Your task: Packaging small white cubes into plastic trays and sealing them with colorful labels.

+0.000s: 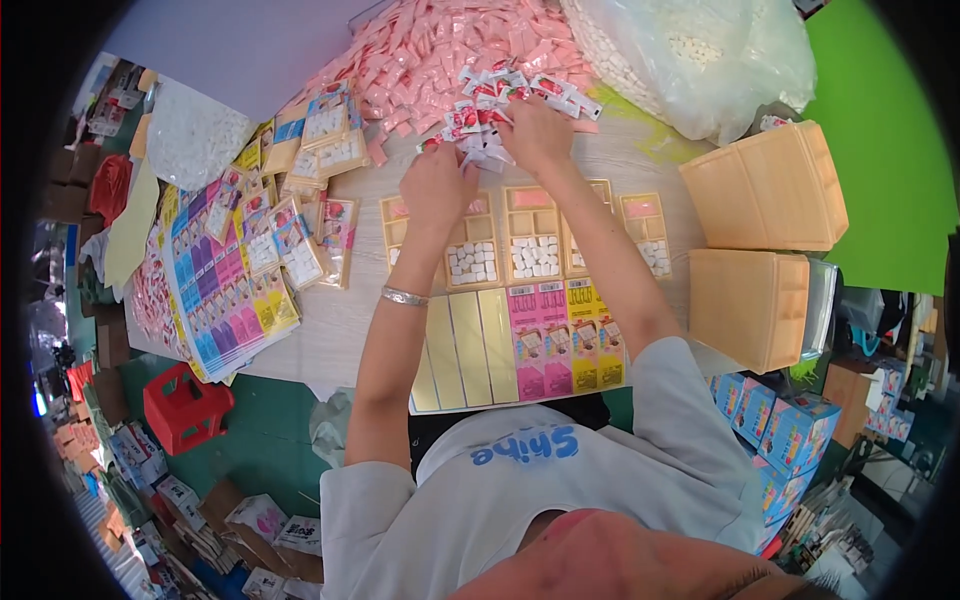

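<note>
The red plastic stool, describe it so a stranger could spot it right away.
Start at the wooden table and look past its left front edge to the green floor. The red stool stands there, the only solid red moulded thing among cardboard boxes.

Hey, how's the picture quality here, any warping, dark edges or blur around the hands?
Head view: strong fisheye warping, so the table edge bows and a black ring frames the picture. Lighting is bright and even, with soft shadows only. The left hand and right hand, gripping a bunch of small red-and-white packets, look slightly soft; the rim clutter is smeared.
</note>
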The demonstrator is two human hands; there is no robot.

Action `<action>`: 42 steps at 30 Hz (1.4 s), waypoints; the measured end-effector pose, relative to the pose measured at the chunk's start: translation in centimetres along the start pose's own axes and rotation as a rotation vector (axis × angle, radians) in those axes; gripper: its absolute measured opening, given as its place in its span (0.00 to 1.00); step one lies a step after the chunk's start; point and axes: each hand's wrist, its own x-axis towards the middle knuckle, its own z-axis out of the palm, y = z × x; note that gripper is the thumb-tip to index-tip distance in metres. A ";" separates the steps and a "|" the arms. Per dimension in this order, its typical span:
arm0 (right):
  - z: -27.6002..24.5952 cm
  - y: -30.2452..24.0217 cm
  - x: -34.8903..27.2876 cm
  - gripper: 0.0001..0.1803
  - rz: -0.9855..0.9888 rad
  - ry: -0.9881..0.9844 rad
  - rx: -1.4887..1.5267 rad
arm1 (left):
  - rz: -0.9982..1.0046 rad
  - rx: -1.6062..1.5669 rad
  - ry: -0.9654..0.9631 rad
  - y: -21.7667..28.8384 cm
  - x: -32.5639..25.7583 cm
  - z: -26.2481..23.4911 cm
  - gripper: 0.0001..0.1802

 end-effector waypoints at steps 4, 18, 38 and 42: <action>-1.0 0.8 -0.6 0.11 0.077 0.009 0.362 | 0.193 -0.151 0.114 -2.3 -0.2 0.1 0.12; -4.2 -2.9 -7.9 0.13 0.229 -0.525 0.835 | 0.332 -0.183 0.211 -8.9 -6.3 -6.4 0.09; -2.2 -5.2 0.2 0.15 0.104 -0.182 -0.027 | 0.363 -0.130 0.090 -8.2 -8.2 -5.5 0.11; 0.0 -4.9 1.4 0.14 0.129 -0.265 -0.071 | 0.311 -0.202 0.028 -8.4 -7.6 -5.7 0.11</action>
